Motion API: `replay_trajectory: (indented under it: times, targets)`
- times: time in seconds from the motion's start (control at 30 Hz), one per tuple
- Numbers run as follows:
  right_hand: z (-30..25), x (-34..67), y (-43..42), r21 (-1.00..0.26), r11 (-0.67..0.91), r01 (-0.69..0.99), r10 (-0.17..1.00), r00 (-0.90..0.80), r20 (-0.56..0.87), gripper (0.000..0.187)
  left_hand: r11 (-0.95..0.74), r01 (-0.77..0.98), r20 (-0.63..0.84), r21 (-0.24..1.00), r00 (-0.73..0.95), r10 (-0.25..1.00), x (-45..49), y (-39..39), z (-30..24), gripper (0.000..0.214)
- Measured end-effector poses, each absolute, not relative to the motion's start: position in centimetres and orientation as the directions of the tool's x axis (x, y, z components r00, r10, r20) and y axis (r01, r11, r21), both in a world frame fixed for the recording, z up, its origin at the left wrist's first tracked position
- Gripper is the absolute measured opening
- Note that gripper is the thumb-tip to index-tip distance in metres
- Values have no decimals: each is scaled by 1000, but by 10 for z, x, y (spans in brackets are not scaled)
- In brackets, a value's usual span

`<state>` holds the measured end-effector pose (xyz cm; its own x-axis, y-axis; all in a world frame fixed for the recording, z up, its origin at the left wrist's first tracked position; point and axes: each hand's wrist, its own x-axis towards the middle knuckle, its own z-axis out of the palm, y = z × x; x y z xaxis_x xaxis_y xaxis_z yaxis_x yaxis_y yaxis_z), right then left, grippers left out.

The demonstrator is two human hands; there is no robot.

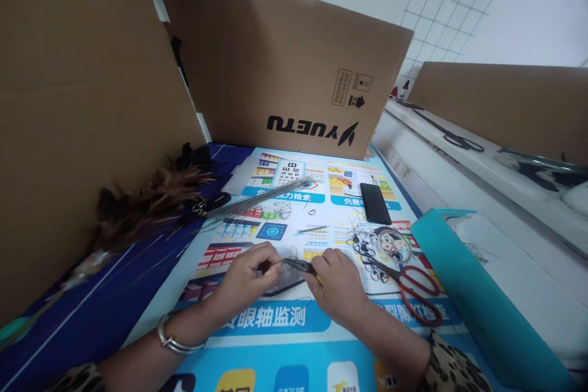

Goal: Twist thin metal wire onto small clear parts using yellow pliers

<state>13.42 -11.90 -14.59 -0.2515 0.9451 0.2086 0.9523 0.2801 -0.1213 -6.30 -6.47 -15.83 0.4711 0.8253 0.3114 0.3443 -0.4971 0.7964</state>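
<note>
My right hand [337,282] is wrapped round a pair of pliers [297,264] with dark jaws and a bit of yellow handle showing. The jaws point left, toward the fingertips of my left hand [257,269]. Thumb and forefinger of that hand pinch a thin wire at the jaw tips, too fine to see in full. Just beyond and below the pliers lies a loose tangle of fine wire [287,278]. A bundle of straight grey wires [261,197] lies farther back on the left.
Red-handled scissors [408,288], a round picture tin [394,245] and small black loops [365,251] lie at right. Behind them is a black phone [375,203]. Brown feathers [147,196] line the left; cardboard [285,61] walls the back. A teal box [463,282] borders the right.
</note>
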Motion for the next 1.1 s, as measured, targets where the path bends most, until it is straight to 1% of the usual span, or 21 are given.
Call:
replay_trajectory:
  times: [0.3,0.6,0.77,0.93,1.1]
  targets:
    - [-148,136,-118,-107,298,948,938,-271,217,18,-474,329,288,817,478,830,-63,-64,-157,12]
    - [-148,136,-116,-158,284,946,944,-248,216,20,-451,287,293,845,457,840,-63,-66,-156,12]
    - [-149,138,-115,-197,271,942,948,-226,223,20,-475,324,325,818,420,847,-63,-68,-150,12]
    - [-150,138,-115,-197,277,941,943,-226,244,21,-502,364,347,785,413,842,-62,-69,-150,12]
    - [-153,138,-116,-183,295,938,933,-242,267,22,-483,332,332,810,419,845,-62,-67,-152,11]
